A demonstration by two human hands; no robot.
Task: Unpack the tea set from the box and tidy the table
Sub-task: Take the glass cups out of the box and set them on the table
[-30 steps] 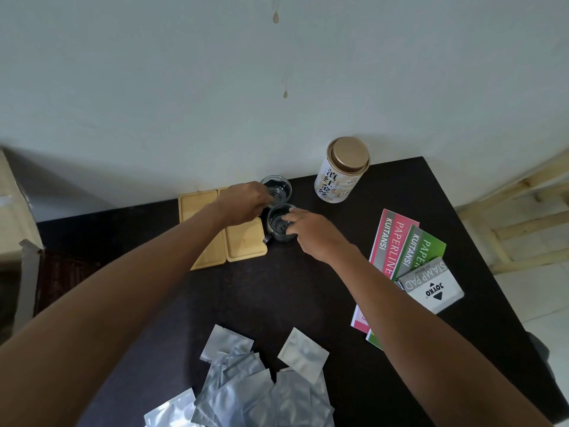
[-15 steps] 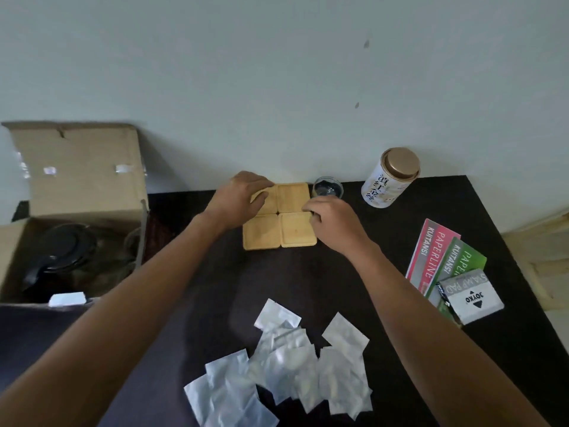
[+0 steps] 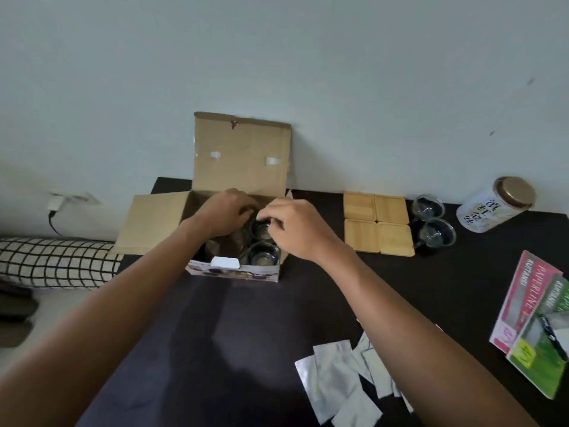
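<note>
1. Head view, the step in hand: both hands are down in the open cardboard box (image 3: 237,167) at the back of the dark bench (image 3: 246,334). I'd judge the unpacking to be midway, with the next glass cup being fetched.
2. The left hand (image 3: 228,215) is curled inside the box, its fingers hidden behind the box wall, so I cannot tell whether it grips anything. The right hand (image 3: 292,229) has its fingertips pinched at the rim of a glass cup in the box (image 3: 261,229); it looks like a light hold, not yet a lift.
3. A second cup (image 3: 263,257) sits nearer the box's front wall, beside a small white card (image 3: 225,262).
4. Already out: four square wooden coasters (image 3: 378,224) laid touching in a two-by-two block, and just to their right two glass cups (image 3: 434,221), one behind the other.
5. The next move, I think, calls for a straight upward lift clear of the box wall, then a carry rightward.
6. Materials: the cups are smooth, clear and rounded, likely slippery; the coasters are pale and matte with raised edges; the box is plain corrugated board with tape scraps on its upright flap.
7. Still to tidy: crinkled silver foil sachets (image 3: 341,383) scattered at the near edge, glossy pink and green booklets (image 3: 529,315) at right, and a gold-lidded white tin (image 3: 495,204).
</note>
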